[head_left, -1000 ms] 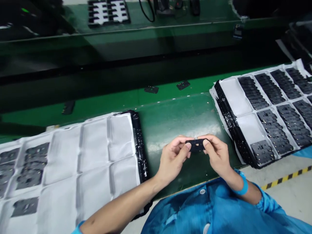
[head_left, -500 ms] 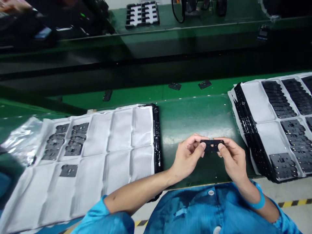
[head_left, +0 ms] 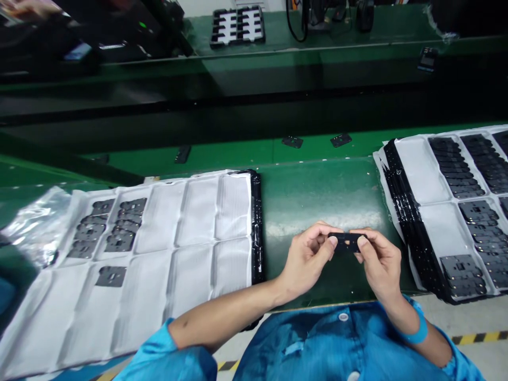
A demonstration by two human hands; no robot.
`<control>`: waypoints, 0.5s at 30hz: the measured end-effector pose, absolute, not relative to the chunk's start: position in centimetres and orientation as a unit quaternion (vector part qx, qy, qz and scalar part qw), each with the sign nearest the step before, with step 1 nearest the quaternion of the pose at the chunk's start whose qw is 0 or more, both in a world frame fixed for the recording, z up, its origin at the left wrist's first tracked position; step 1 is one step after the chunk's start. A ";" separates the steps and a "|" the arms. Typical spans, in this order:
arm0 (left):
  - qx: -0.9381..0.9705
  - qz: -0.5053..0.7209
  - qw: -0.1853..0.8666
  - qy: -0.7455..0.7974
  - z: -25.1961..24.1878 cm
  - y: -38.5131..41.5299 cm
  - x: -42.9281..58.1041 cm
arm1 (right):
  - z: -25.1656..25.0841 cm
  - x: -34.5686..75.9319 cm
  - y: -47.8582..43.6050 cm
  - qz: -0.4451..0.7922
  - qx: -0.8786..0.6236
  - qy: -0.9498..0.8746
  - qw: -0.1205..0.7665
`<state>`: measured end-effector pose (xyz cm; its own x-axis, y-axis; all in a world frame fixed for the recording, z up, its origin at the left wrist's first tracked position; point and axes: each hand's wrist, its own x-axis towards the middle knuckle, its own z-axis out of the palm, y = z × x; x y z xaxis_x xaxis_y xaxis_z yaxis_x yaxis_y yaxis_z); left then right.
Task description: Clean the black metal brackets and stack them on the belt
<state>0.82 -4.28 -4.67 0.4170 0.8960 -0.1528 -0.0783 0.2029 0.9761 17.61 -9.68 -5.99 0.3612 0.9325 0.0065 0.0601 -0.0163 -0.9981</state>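
Observation:
Between my two hands is a small flat black plate (head_left: 346,242) with cut-outs, held above the green bench. My left hand (head_left: 311,254) pinches its left end between thumb and fingers. At the other end, the thumb and fingers of my right hand (head_left: 379,259) grip it the same way. To the left lies a white-lined tray (head_left: 194,264) with compartments, a few of them holding similar black plates (head_left: 121,241). On the right, another lined tray (head_left: 434,227) bears rows of the same plates (head_left: 456,166).
Loose black plates (head_left: 292,142) lie on the green strip behind the bench (head_left: 317,185). A clear plastic bag (head_left: 37,225) rests at the left tray's corner. A smaller black-and-white tray (head_left: 238,26) stands on the raised shelf at the back.
The view has shifted slightly. Both hands still hold the black plate by its ends, in nearly the same pose.

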 end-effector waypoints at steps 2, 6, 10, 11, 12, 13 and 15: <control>0.514 0.366 0.667 0.397 -4.8 -4.4 0.8 | -6.2 17.6 -9.7 0.385 -0.607 -0.405 0.565; 0.518 0.367 0.666 0.391 -4.9 -4.8 0.9 | -6.7 17.6 -9.8 0.389 -0.624 -0.386 0.557; 0.511 0.370 0.672 0.388 -4.6 -5.0 0.9 | -7.4 17.9 -9.8 0.432 -0.614 -0.357 0.556; 0.507 0.367 0.676 0.389 -4.5 -4.9 0.9 | -7.5 18.0 -9.8 0.449 -0.605 -0.349 0.558; 0.503 0.362 0.680 0.393 -4.4 -4.8 0.8 | -7.5 18.2 -9.8 0.465 -0.594 -0.342 0.560; 0.499 0.353 0.684 0.398 -4.3 -4.7 0.8 | -7.5 18.3 -9.8 0.482 -0.582 -0.339 0.561; 0.492 0.327 0.697 0.407 -4.1 -4.3 0.7 | -7.3 18.6 -9.9 0.511 -0.561 -0.341 0.555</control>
<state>0.69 -4.35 -4.08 0.4547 0.8561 -0.2456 -0.0559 0.3027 0.9515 18.61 -9.93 -7.27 0.2455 0.9497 -0.1942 -0.1846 -0.1508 -0.9712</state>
